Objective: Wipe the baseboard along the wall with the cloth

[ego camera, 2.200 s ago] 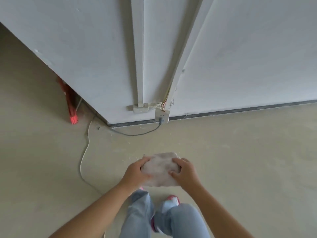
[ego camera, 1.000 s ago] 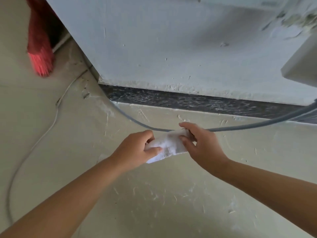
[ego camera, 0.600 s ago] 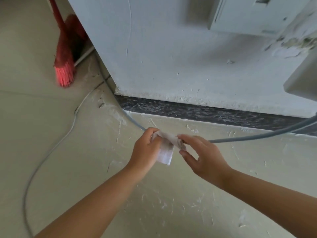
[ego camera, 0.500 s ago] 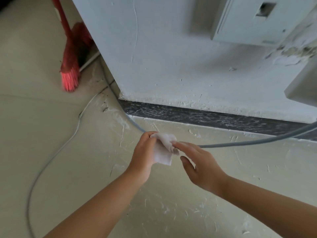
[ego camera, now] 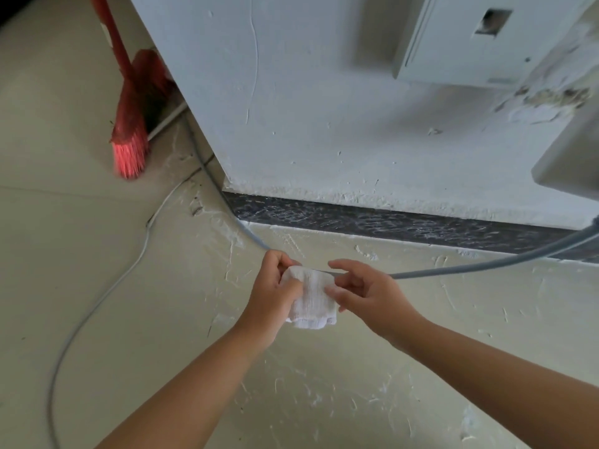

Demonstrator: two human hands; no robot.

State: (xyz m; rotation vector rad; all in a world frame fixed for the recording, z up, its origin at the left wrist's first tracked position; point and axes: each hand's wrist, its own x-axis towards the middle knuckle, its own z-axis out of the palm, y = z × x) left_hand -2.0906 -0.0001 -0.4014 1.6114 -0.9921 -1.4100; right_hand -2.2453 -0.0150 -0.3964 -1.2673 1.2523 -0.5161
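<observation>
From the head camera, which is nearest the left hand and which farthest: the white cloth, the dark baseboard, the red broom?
1. White cloth: gripped in the left hand.
2. Dark baseboard: ahead, at the wall's foot.
3. Red broom: far left, round the corner.

Two bare forearms enter the view, one from about 7 o'clock and one from about 4 o'clock. Neither carries a sleeve, cuff, watch, bracelet or glove on the stretch that shows; both are uncovered from the frame edge to the wrist. The left hand [ego camera: 270, 294] is bare, with no ring to be seen on the fingers that show. The right hand [ego camera: 366, 291] is likewise bare and ringless, its nails short and unpainted as far as the slight blur allows. The forearms are smooth, with no marks, tattoos or bandages visible. No other part of the person or their clothing shows.
</observation>
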